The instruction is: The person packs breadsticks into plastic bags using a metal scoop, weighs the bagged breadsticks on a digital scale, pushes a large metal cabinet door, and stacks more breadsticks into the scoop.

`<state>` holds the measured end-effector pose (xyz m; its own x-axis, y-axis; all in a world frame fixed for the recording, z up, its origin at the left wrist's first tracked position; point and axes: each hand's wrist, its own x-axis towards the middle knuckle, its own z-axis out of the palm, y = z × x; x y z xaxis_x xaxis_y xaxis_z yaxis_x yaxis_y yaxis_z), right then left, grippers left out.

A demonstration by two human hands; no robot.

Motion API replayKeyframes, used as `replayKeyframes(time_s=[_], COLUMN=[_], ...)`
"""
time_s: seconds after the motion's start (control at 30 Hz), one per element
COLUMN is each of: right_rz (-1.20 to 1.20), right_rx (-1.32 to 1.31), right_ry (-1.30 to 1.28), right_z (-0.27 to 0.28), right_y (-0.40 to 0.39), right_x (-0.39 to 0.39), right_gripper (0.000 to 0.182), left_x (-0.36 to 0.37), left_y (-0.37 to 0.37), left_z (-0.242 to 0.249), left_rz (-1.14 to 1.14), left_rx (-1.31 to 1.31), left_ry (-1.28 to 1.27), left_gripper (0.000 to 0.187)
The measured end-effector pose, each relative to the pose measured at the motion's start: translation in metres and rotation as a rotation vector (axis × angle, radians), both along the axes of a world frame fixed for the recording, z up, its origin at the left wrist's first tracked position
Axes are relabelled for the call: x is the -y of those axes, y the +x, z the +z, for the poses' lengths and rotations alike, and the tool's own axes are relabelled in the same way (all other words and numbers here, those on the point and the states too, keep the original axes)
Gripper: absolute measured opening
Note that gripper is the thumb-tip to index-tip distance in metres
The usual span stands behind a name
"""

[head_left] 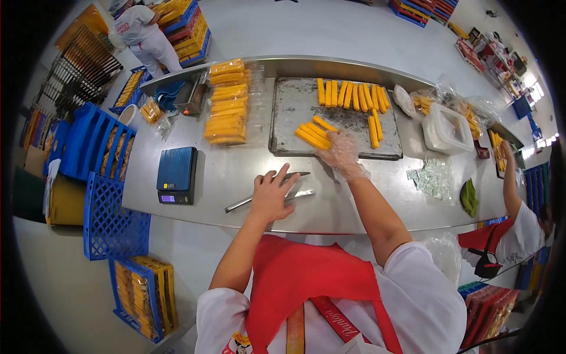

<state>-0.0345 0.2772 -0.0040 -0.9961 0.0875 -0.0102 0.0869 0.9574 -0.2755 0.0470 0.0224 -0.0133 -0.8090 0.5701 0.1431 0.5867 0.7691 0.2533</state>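
My right hand (pixel 343 154), in a clear plastic glove, is closed on the near ends of a small bunch of yellow sticks (pixel 311 135) at the front of a worn metal baking tray (pixel 283 112). More yellow sticks (pixel 352 95) lie in a row along the tray's back, and a few others (pixel 374 131) lie to the right of my hand. My bare left hand (pixel 272 193) is open, fingers spread over a long, slim metal tool (pixel 239 204) on the steel table (pixel 236 171). Part of that tool is hidden under the hand.
Bagged yellow sticks (pixel 227 106) are stacked left of the tray, behind a digital scale (pixel 177 175). A clear plastic tub (pixel 447 128), small packets (pixel 431 177) and a green cloth (pixel 469 197) lie on the right. Blue crates (pixel 115 215) stand left; co-workers (pixel 141 29) are nearby.
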Motion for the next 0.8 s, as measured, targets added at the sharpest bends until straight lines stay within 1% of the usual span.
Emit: replayKeyframes(time_s=[0.03, 0.1, 0.13, 0.2, 0.23, 0.3, 0.33, 0.4, 0.43, 0.5, 0.53, 0.57, 0.63, 0.7, 0.73, 0.8], right_rz=[0.008, 0.032, 0.039, 0.044, 0.049, 0.148, 0.152, 0.022, 0.015, -0.096, -0.105, -0.105, -0.123, 0.426, 0.408, 0.235], right_rx=[-0.001, -0.153, -0.147, -0.216, -0.207, 0.215, 0.218, 0.536, 0.533, 0.696, 0.69, 0.75, 0.796, 0.366, 0.365, 0.428], right_ry=[-0.002, -0.09, -0.094, -0.202, -0.207, -0.968, -0.966, -1.356, -1.349, -1.382, -1.379, -1.368, -1.361, -0.247, -0.248, -0.401], right_z=[-0.009, -0.032, -0.029, -0.024, -0.021, -0.012, -0.006, 0.004, 0.002, -0.005, -0.016, -0.025, -0.029, 0.006, 0.013, 0.021], right_y=[-0.002, -0.006, -0.005, -0.003, -0.001, 0.003, 0.012, 0.042, 0.049, 0.06, 0.062, 0.061, 0.066, 0.073, 0.073, 0.071], right_x=[0.0, 0.0, 0.0, -0.003, -0.011, -0.042, -0.053, -0.068, -0.068, -0.063, -0.057, -0.044, -0.032, -0.019, -0.016, -0.01], right_gripper=[0.064, 0.061, 0.061, 0.053, 0.053, 0.044, 0.044, 0.037, 0.037, 0.031, 0.031, 0.031, 0.032, 0.037, 0.037, 0.044], left_x=[-0.005, -0.009, -0.01, -0.011, -0.009, -0.006, -0.006, -0.007, -0.006, -0.007, -0.008, -0.008, -0.011, -0.013, -0.014, -0.016], left_y=[0.0, 0.0, -0.001, -0.002, -0.004, -0.002, -0.003, -0.007, -0.008, -0.006, -0.006, -0.008, -0.009, -0.01, -0.01, -0.012], left_z=[0.001, 0.004, 0.005, 0.003, -0.001, -0.005, -0.004, -0.004, -0.006, -0.008, -0.006, -0.004, -0.003, -0.003, -0.002, -0.001], left_rz=[-0.009, -0.012, -0.004, 0.01, 0.002, 0.003, -0.005, -0.02, -0.031, -0.049, -0.048, -0.049, -0.066, -0.091, -0.084, -0.091], left_rx=[0.001, 0.007, 0.024, 0.051, 0.034, 0.02, 0.028, 0.034, 0.033, 0.035, 0.059, 0.08, 0.077, 0.078, 0.066, 0.058], left_ry=[-0.004, -0.012, -0.014, -0.02, 0.014, 0.049, 0.048, 0.054, 0.055, 0.066, 0.053, 0.038, 0.042, 0.041, 0.051, 0.061], left_gripper=[0.087, 0.085, 0.083, 0.081, 0.078, 0.076, 0.075, 0.073, 0.073, 0.073, 0.072, 0.072, 0.073, 0.075, 0.077, 0.08])
